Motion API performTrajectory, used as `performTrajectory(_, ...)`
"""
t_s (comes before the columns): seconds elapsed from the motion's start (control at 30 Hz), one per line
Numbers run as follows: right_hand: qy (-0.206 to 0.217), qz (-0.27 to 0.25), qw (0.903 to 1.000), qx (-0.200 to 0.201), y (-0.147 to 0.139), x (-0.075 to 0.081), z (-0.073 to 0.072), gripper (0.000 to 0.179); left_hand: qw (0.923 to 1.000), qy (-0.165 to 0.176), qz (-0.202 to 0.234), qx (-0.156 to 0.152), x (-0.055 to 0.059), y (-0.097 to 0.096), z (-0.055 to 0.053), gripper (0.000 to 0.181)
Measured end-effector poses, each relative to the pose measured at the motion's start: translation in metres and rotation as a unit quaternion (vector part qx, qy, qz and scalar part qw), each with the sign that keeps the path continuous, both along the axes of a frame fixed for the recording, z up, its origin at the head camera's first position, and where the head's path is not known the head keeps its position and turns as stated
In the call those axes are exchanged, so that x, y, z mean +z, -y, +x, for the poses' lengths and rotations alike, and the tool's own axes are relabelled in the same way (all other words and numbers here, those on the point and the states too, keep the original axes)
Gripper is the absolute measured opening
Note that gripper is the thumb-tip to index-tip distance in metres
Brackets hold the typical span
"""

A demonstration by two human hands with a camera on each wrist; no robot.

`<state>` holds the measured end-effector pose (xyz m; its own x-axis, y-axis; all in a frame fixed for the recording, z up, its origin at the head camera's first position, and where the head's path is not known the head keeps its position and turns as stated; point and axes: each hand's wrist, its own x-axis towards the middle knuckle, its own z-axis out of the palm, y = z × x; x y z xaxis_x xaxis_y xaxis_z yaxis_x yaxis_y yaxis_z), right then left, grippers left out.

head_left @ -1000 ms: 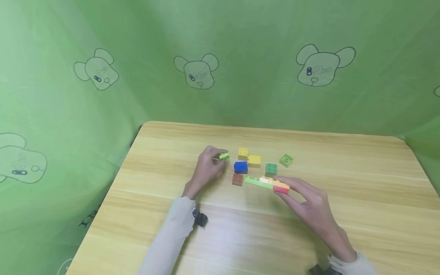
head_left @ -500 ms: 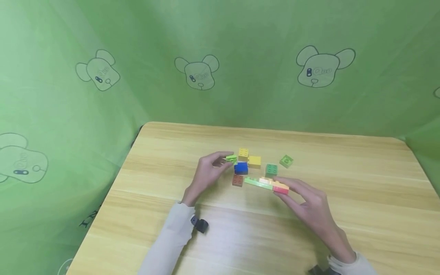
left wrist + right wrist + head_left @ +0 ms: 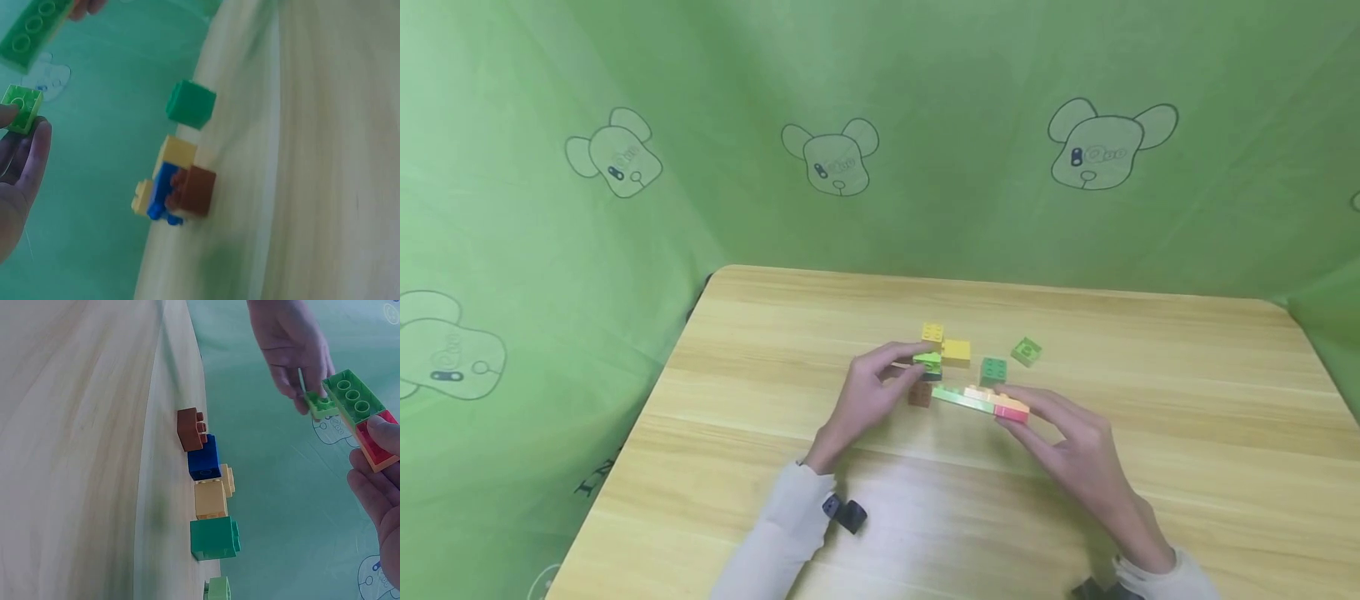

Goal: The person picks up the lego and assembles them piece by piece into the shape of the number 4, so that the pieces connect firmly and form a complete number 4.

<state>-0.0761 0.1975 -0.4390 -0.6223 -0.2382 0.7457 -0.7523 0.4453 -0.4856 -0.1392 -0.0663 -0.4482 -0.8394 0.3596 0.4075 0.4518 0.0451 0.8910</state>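
Note:
My left hand (image 3: 867, 392) pinches a small light green toy brick (image 3: 928, 362) between thumb and fingers, above the table. In the left wrist view the hollow underside of this green brick (image 3: 24, 111) shows. My right hand (image 3: 1078, 442) grips one end of a joined strip of bricks (image 3: 973, 402): a long light green brick, a red one and an orange one, with a paler piece on top. The strip's green end points at the left hand, close to the held brick but apart from it in the right wrist view. The blue brick (image 3: 204, 457) is mostly hidden in the head view.
On the wooden table (image 3: 1187, 375) stand a brown brick (image 3: 921, 395), two yellow bricks (image 3: 957, 352), a dark green brick (image 3: 994, 371) and a light green brick (image 3: 1026, 351) lying hollow side up. Green printed cloth (image 3: 955, 225) hangs behind the table.
My left hand has moved right and slightly nearer with the light green brick, from left of the blue brick to over it. The right hand and its strip have hardly moved.

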Motion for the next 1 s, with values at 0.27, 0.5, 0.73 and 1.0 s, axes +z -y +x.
performTrajectory(0.27,-0.001,0.002,1.0000,0.001,-0.002,0.000,0.000,0.044,0.9992,0.033,0.015,-0.020,0.009,-0.005,0.012,0.031)
performTrajectory(0.5,0.002,0.002,1.0000,0.004,-0.001,0.001,0.001,0.044,0.9968,0.047,0.033,-0.055,0.013,-0.007,0.019,0.032)
performTrajectory(0.73,0.011,0.006,0.9999,-0.005,-0.002,0.001,0.003,0.045,0.9966,0.042,0.021,-0.068,0.017,-0.006,0.025,0.034)
performTrajectory(1.0,0.013,0.003,0.9999,0.000,-0.001,0.003,0.004,0.044,0.9982,0.016,0.009,-0.057,0.018,-0.007,0.027,0.033)
